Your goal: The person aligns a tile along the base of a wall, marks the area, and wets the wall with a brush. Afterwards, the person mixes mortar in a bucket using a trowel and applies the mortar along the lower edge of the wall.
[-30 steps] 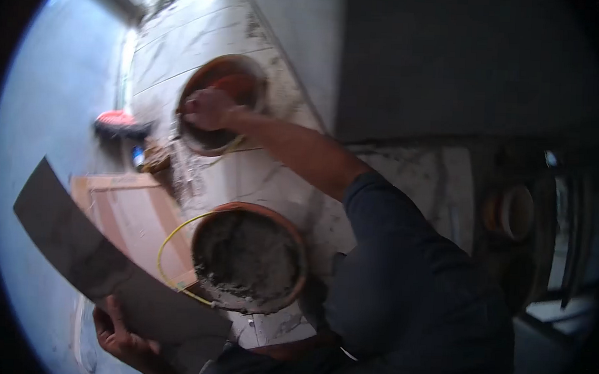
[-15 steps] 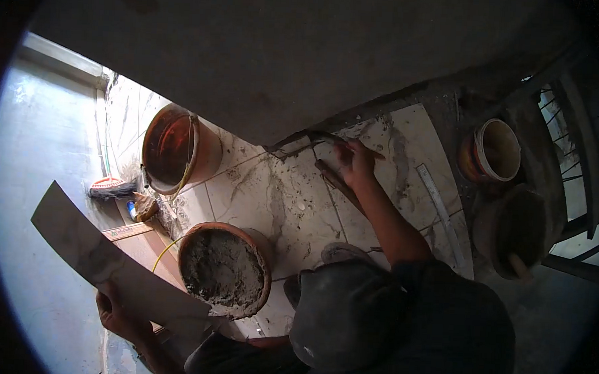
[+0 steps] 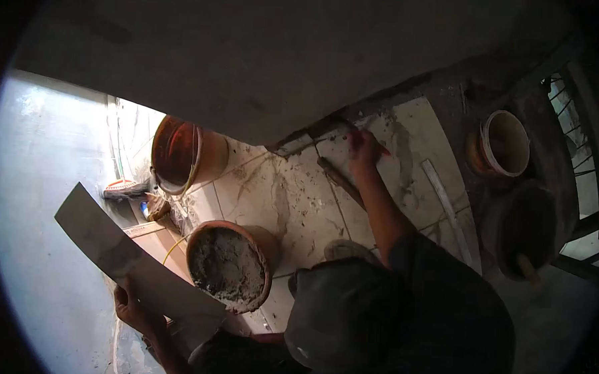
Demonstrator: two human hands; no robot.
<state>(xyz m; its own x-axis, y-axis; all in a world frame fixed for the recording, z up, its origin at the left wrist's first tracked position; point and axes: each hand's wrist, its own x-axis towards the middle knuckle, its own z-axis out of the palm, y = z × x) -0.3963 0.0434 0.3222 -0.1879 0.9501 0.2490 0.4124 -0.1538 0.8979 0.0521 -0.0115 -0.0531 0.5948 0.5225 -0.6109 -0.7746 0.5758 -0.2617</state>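
Observation:
My left hand [image 3: 132,307], at the lower left, grips the edge of a long, pale tile strip [image 3: 126,253], which is held up off the floor. At the foot of the dark vertical surface, my right hand [image 3: 364,150] is closed around a slim tool, apparently a trowel; its dark blade end is hard to make out, and a handle tip shows beyond the fingers. Just below that hand, another tool with a long handle [image 3: 340,182] lies on the marbled floor tiles [image 3: 305,214]. A bucket of wet mortar [image 3: 229,267] stands between my hands.
A reddish bucket [image 3: 177,155] stands at the back left, near a broom head [image 3: 125,189]. On the right are a pale-rimmed bucket [image 3: 505,144], a dark tub [image 3: 525,230] and a straight metal strip [image 3: 446,200]. A dark vertical surface [image 3: 238,71] fills the top.
My right hand has shifted slightly right and up along the base of the dark surface with its tool. The tile strip stays in my left hand; the whole view has moved slightly.

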